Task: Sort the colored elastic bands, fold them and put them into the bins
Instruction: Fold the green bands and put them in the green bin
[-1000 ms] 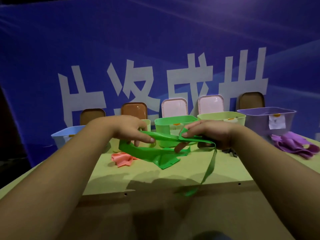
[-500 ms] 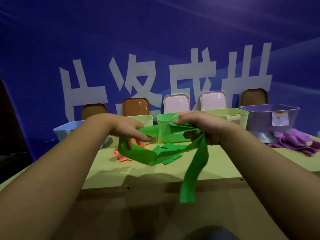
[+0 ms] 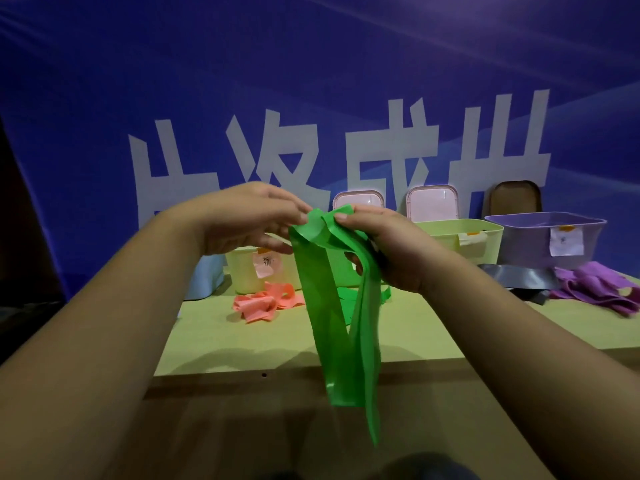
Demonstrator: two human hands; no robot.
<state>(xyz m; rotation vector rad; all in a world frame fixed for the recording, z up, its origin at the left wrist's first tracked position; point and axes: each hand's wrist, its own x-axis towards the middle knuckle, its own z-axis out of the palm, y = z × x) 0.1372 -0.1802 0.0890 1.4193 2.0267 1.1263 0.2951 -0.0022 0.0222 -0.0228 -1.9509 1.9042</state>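
A long green elastic band [image 3: 332, 327] hangs doubled in front of me, its loops dropping below the table's front edge. My left hand [image 3: 242, 220] and my right hand [image 3: 388, 251] pinch its top ends together, fingertips almost touching. The green bin [image 3: 341, 268] is mostly hidden behind the band and my hands. More green bands [image 3: 346, 297] lie on the table behind the hanging one.
A row of bins stands at the back: pale blue [image 3: 204, 278], pale yellow [image 3: 247, 271], light green [image 3: 460, 237], purple [image 3: 543, 240]. Pink bands [image 3: 266, 303] lie left of centre, purple bands [image 3: 599, 289] and grey bands [image 3: 516, 275] at right. Lids lean against a blue banner.
Both hands rose and came together, bringing the band's ends to one point. The band lifted off the table and now hangs doubled instead of stretched between the hands.
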